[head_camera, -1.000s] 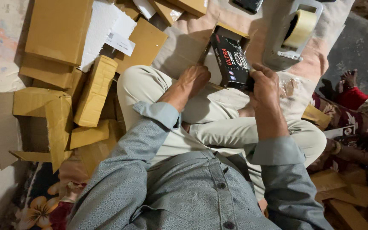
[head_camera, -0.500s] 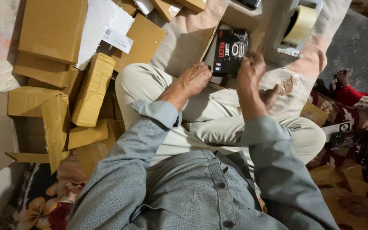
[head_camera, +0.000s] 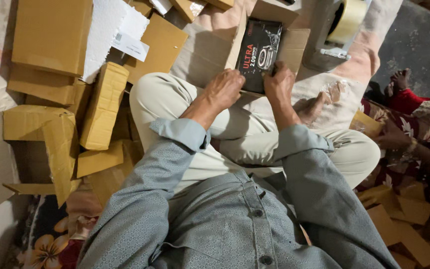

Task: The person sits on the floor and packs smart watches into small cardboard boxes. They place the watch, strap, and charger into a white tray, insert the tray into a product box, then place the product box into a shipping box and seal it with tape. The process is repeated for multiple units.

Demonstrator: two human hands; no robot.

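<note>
Now the black product box (head_camera: 259,55) has been shifted into the open cardboard carton (head_camera: 289,42) (tape roll (head_camera: 347,21) nearby), gripped by closed left hand (head_camera: 223,89) and right hand (head_camera: 278,82) fingers.

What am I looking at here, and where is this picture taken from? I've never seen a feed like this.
There is no machine: a camera on a person's head looks down at their own two bare hands. The person sits cross-legged on a cloth-covered floor. Their left hand and right hand both grip a flat black printed product box, which sits in an open brown cardboard carton. Flattened brown cardboard boxes are piled to the left. A roll of clear packing tape lies ahead. Another person's patterned clothing shows on the right.
</note>
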